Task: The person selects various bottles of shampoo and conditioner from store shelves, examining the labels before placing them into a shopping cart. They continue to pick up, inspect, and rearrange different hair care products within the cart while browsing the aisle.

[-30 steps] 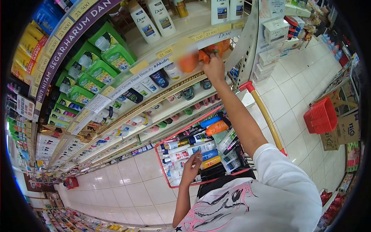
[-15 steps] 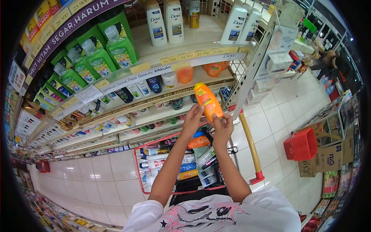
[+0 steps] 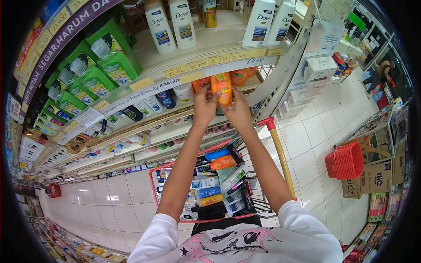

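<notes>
An orange shampoo-type bottle (image 3: 223, 89) stands roughly upright at the front of the second shelf, below the price strip. My left hand (image 3: 205, 106) grips its left side and my right hand (image 3: 237, 108) its lower right side, both with bent fingers. Another orange bottle (image 3: 200, 84) is just behind my left fingers, partly hidden. More orange bottles (image 3: 240, 77) sit to the right on the same shelf. Whether the held bottle's base touches the shelf is hidden by my hands.
Under my arms is a red-rimmed shopping cart (image 3: 206, 193) with many toiletries and a yellow handle (image 3: 282, 158). Green bottles (image 3: 112, 65) and white Dove bottles (image 3: 183, 24) line the upper shelf. Red baskets (image 3: 345, 161) are stacked at right. A person (image 3: 380, 72) is at far right.
Both hands have moved up and forward from above the cart to the shelf, carrying the orange bottle. It has turned more upright and now stands among the other orange bottles.
</notes>
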A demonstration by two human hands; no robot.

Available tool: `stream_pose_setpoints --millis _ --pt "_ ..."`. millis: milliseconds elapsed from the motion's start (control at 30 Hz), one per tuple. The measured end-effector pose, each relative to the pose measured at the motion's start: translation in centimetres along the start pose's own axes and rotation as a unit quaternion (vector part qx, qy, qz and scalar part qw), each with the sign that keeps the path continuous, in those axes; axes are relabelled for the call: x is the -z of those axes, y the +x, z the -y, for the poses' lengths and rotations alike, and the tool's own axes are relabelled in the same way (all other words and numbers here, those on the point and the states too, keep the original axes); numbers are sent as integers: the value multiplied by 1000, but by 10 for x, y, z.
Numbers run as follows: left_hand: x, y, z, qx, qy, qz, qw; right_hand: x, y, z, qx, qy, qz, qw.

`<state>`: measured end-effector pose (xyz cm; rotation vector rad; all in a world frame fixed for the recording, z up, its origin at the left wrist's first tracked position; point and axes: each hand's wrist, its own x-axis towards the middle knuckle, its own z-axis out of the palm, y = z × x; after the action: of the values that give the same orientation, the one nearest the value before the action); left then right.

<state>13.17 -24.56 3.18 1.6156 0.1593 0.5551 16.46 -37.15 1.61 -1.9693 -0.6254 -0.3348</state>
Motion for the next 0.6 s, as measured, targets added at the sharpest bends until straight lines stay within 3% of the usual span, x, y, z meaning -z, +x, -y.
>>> stream_pose_setpoints --millis 233,300,400,500,600 --pt "-4 5 -8 -24 81 17 996 -12 30 -9 -11 -18 -47 999" --pt "-8 -9 -24 -114 188 -5 976 -16 32 -13 -12 -9 -63 998" --pt "-7 -8 5 -148 201 -28 968 -18 35 -13 -8 -10 -81 997" --pt "-6 -10 1 -87 153 15 984 -23 40 -16 7 -18 -86 996" --pt "-5 0 8 -61 200 31 977 -27 44 -25 38 -19 -117 992"
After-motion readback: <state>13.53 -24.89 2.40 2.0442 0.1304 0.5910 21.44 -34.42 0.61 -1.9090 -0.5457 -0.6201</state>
